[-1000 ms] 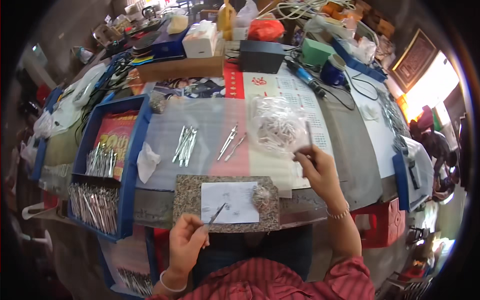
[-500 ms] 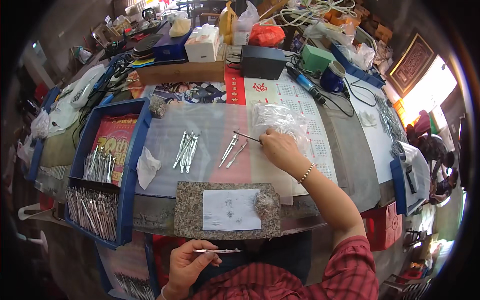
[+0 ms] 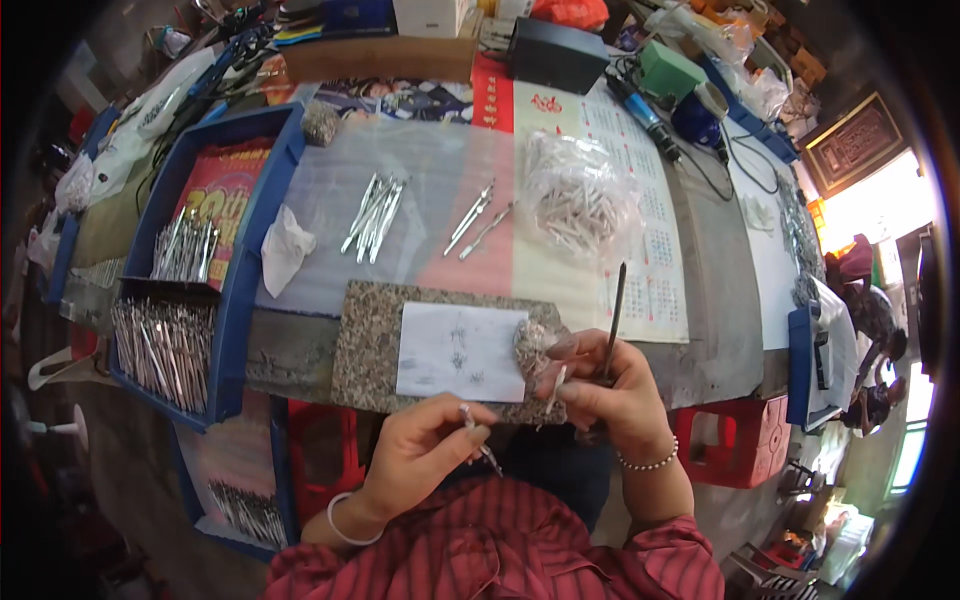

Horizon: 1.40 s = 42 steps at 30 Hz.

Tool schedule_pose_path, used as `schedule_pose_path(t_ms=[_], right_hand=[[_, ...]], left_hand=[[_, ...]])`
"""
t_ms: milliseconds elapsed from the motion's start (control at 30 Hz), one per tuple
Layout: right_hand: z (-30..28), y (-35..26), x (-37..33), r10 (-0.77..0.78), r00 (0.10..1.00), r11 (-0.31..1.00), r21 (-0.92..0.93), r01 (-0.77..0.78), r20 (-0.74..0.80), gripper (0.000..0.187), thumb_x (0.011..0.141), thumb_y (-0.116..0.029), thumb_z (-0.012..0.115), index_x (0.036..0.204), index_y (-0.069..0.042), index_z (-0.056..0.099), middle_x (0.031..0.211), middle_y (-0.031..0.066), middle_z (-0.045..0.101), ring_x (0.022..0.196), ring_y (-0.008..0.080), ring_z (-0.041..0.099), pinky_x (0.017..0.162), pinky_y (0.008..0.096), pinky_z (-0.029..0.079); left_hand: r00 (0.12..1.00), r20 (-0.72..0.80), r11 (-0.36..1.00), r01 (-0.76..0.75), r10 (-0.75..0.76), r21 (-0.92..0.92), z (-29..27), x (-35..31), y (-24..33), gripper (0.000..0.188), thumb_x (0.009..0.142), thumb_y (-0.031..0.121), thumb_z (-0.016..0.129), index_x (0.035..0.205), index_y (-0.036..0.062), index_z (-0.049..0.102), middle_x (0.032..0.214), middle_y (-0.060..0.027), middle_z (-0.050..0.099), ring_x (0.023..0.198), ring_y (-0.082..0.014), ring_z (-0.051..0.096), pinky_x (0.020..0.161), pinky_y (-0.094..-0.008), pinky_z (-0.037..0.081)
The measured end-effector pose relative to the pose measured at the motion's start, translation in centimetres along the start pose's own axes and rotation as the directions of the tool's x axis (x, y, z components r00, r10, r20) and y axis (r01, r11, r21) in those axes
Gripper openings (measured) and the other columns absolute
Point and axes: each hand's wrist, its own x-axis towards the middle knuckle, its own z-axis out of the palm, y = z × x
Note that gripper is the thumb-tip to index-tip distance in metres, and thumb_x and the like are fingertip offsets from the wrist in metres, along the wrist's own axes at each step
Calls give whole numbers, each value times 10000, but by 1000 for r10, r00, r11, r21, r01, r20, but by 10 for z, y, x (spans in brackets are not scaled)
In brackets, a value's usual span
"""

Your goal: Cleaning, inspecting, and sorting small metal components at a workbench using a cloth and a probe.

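My left hand, low in front of me, pinches a slim silver metal piece that resembles a drawing compass. Opposite it, my right hand holds a small whitish stick between thumb and finger. A thin dark rod, like a screwdriver, stands up from the same hand. Beyond the hands lies a clear plastic bag of short white sticks. Several silver pieces form a pile on the plastic sheet, and two more lie to its right.
A speckled stone slab at the table's front edge bears a smudged white paper and a clump of fine scraps. At left stands a blue tray packed with silver pieces, beside crumpled tissue. A red stool is at lower right.
My right hand has drawn back from the plastic bag to near my left hand, bringing the dark rod and a whitish stick. The left hand has tilted its silver piece. The view has tipped downward.
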Motion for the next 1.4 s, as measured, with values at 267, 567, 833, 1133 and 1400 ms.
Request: schedule_pose_path(t_ms=[267, 567, 833, 1133, 1400], right_hand=[[16, 19, -13, -47, 999, 999, -11, 48, 18, 407, 880, -5, 628, 1264, 4, 493, 935, 90, 674, 581, 31, 512, 464, 166, 385], [15, 40, -14, -298, 954, 954, 45, 297, 24, 217, 886, 20, 616, 1094, 13, 557, 1022, 143, 683, 728, 81, 619, 505, 172, 423], [18, 48, -12, -323, 946, 932, -169, 319, 5, 256, 841, 81, 619, 1083, 24, 558, 1053, 137, 679, 766, 77, 612, 600, 194, 462], [23, 34, -13, -389, 919, 702, -626, 339, 62, 159, 792, 27, 677, 938, -28, 650, 851, 83, 665, 645, 131, 609, 569, 241, 469], [40, 33, -22, -369, 909, 566, -728, 386, 194, 249, 743, -8, 716, 980, -54, 654, 764, 85, 613, 617, 216, 626, 525, 300, 479]], left_hand=[[999, 13, 996, 52, -51, -70, 12, 0, -5, 213, 932, 59, 594, 1129, -20, 595, 907, 5, 605, 758, -34, 554, 674, -178, 463], [979, 125, 958, 186, -161, -220, 8, 4, -20, 211, 951, 116, 577, 1121, -8, 593, 871, -3, 617, 719, -35, 567, 648, -179, 472], [995, 30, 984, 98, -95, -148, 10, 4, -13, 87, 919, 49, 571, 984, -1, 600, 810, 0, 602, 678, -33, 559, 610, -176, 451], [973, 32, 869, -218, 227, 444, 3, 3, -12, 11, 851, -20, 593, 854, -22, 603, 775, -38, 581, 630, -60, 569, 558, -204, 449], [996, -75, 985, 30, -43, -171, -2, -5, -20, 159, 955, 83, 550, 1068, -21, 591, 813, -25, 621, 683, -75, 611, 620, -202, 511]])
